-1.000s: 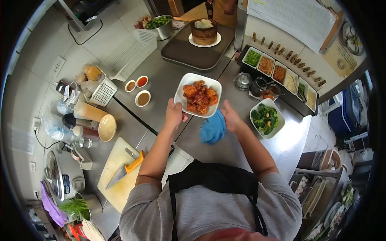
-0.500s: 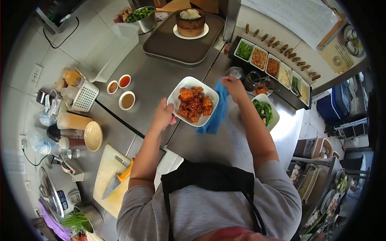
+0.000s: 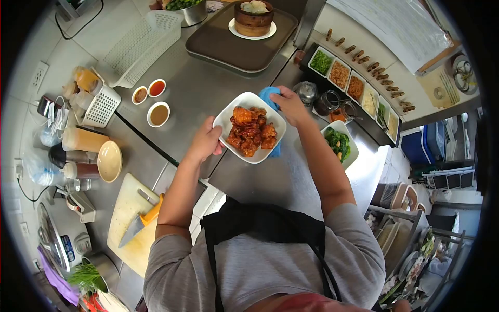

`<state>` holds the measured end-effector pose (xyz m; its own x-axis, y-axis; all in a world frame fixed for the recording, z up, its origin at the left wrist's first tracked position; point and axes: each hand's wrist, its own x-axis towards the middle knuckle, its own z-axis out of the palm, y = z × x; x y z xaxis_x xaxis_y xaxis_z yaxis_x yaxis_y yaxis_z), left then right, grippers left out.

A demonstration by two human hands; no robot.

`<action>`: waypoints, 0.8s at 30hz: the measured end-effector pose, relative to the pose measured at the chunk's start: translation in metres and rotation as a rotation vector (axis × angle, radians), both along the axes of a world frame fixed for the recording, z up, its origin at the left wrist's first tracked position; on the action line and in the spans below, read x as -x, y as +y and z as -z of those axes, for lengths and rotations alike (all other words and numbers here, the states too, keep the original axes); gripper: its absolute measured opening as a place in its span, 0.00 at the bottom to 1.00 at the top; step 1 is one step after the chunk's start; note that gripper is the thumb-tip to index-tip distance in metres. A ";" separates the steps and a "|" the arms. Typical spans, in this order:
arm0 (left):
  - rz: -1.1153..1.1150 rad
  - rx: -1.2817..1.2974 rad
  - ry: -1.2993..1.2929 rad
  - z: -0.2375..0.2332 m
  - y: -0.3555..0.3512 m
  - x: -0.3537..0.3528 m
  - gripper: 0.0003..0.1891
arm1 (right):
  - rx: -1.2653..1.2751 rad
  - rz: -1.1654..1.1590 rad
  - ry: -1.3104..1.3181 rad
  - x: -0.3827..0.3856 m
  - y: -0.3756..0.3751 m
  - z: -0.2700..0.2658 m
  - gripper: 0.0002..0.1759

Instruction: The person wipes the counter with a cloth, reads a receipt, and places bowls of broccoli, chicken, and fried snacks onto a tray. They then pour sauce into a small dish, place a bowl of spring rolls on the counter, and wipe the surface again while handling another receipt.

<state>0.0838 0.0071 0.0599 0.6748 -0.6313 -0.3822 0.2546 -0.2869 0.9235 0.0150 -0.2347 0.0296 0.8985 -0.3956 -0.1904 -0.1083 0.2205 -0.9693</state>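
My left hand [image 3: 206, 140] grips the left edge of a white square bowl [image 3: 277, 118], thumb on the rim and fingers underneath. Glazed, reddish-brown fried pieces [image 3: 248, 131], which look like chicken, are heaped in the bowl. A blue cloth [image 3: 268, 97] is pinched in my right hand [image 3: 290, 106] against the bowl's upper right edge, and part of it shows below the right side. The bowl is held above the steel counter [image 3: 244, 184]. To the right of my right forearm stands a white dish [image 3: 353, 151] with leafy greens.
A brown tray [image 3: 208, 44] carries a bamboo steamer [image 3: 253, 23] on a plate. Three sauce cups [image 3: 158, 114] sit left of the bowl. On a cutting board [image 3: 122, 221] lies an orange-handled knife [image 3: 136, 229]. Topping containers [image 3: 339, 74] and jars [image 3: 327, 103] line the right side.
My right hand has moved left with the cloth, bringing it up against the bowl's rim and behind it. The bowl stays in my left hand. The whole view has shifted slightly.
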 end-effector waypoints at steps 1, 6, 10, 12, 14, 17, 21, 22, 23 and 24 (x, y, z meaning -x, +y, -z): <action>0.008 -0.003 -0.003 0.000 0.000 0.000 0.07 | 0.059 -0.042 0.009 -0.005 0.003 -0.004 0.10; 0.004 -0.029 -0.009 -0.004 -0.001 0.004 0.08 | 0.783 -0.193 0.060 -0.018 0.015 -0.010 0.10; 0.000 -0.012 0.003 0.002 0.002 0.005 0.10 | 0.859 -0.099 -0.002 -0.009 0.010 0.002 0.11; -0.020 -0.051 -0.014 0.000 0.005 0.005 0.10 | 0.795 -0.027 -0.026 0.003 -0.004 0.002 0.11; -0.038 -0.058 -0.019 0.000 0.010 0.005 0.10 | 0.668 0.007 0.025 0.017 -0.011 -0.008 0.11; -0.053 -0.026 -0.011 0.005 0.014 0.001 0.08 | 0.754 -0.135 0.110 0.027 -0.006 -0.024 0.12; -0.091 0.008 0.006 0.006 0.013 0.001 0.09 | 0.900 -0.245 0.013 0.037 0.003 -0.022 0.13; -0.111 0.017 0.016 0.006 0.012 0.001 0.09 | 0.911 -0.214 -0.012 0.040 0.005 -0.019 0.13; -0.123 0.026 0.027 0.005 0.011 0.002 0.08 | 0.921 -0.184 -0.036 0.043 0.008 -0.015 0.13; -0.137 0.035 0.040 0.006 0.011 0.003 0.08 | 0.977 -0.152 -0.057 0.045 0.010 -0.011 0.13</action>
<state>0.0808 0.0183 0.0543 0.7405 -0.5475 -0.3898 0.3261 -0.2144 0.9207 -0.0302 -0.2243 0.0402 0.9505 -0.2352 0.2031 -0.0165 -0.6909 -0.7228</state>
